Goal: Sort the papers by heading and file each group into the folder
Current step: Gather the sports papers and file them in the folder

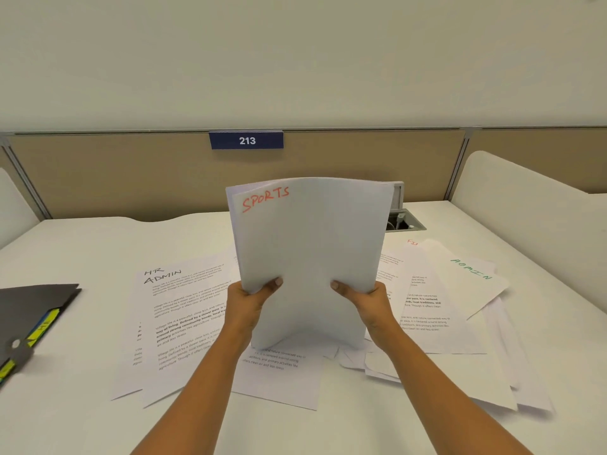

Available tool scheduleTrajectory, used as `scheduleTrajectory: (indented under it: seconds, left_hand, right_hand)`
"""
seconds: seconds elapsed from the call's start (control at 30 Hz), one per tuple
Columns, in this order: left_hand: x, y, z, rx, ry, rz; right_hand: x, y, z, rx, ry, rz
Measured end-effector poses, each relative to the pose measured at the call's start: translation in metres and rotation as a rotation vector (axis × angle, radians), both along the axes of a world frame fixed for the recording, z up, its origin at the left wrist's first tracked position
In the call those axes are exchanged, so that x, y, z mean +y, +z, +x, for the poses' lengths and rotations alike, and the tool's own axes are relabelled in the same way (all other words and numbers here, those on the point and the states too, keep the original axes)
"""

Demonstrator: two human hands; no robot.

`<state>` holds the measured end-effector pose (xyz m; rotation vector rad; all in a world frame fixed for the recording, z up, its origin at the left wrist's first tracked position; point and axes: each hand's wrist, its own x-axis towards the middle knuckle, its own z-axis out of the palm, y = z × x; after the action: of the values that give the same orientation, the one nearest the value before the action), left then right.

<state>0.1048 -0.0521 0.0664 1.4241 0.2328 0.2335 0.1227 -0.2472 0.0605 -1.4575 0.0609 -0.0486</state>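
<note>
Evidently caught mid-squaring: held the SPORTS stack [308, 251] upright over the middle of the desk [98, 244], with its lower edge bowed and seemingly resting on the loose sheets [279, 372] beneath. Gripped it low on the left side with the left hand [253, 300], fingers closed around the paper and thumb pressed on the near face. Gripped it likewise on the right side with the right hand [364, 303]. Showed a blank sheet toward the camera, with the red heading peeking out at the upper left from a sheet behind, so probably not yet aligned. Called, by the look of it, for a looser pinch and a few gentle taps of the bottom edge on a bare patch of desk rather than on the scattered pages, to let the sheets settle flush without buckling. Called also for keeping the heading in sight to confirm the group. Left the HR ADMIN sheet [177, 310] lying flat to the left and the ADMIN sheet [469, 277] to the right, well apart from each other. Kept the folder [36, 310] at the far left edge, open, within easy reach for filing.
</note>
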Motion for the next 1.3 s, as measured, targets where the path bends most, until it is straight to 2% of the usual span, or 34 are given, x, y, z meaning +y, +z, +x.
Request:
scheduleTrajectory:
  seconds: [0.27,0.47,0.9,1.07,1.3]
  left_hand:
    - [0.002,0.001,-0.001,0.052,0.01,0.012]
    - [0.026,0.007,0.0,0.165,-0.096,-0.034]
    - [0.078,-0.015,-0.033,0.251,0.283,0.172]
    - [0.11,-0.012,-0.068,0.284,0.447,0.222]
    - [0.182,-0.009,-0.131,0.32,0.635,0.415]
  right_hand:
    - [-0.005,0.007,0.003,-0.003,0.05,-0.077]
    - [-0.01,0.015,0.013,0.089,0.28,-0.191]
    - [0.031,-0.006,0.013,0.243,0.405,-0.137]
    - [0.064,-0.004,0.002,0.263,0.497,-0.084]
    - [0.125,-0.007,-0.014,0.288,0.607,-0.047]
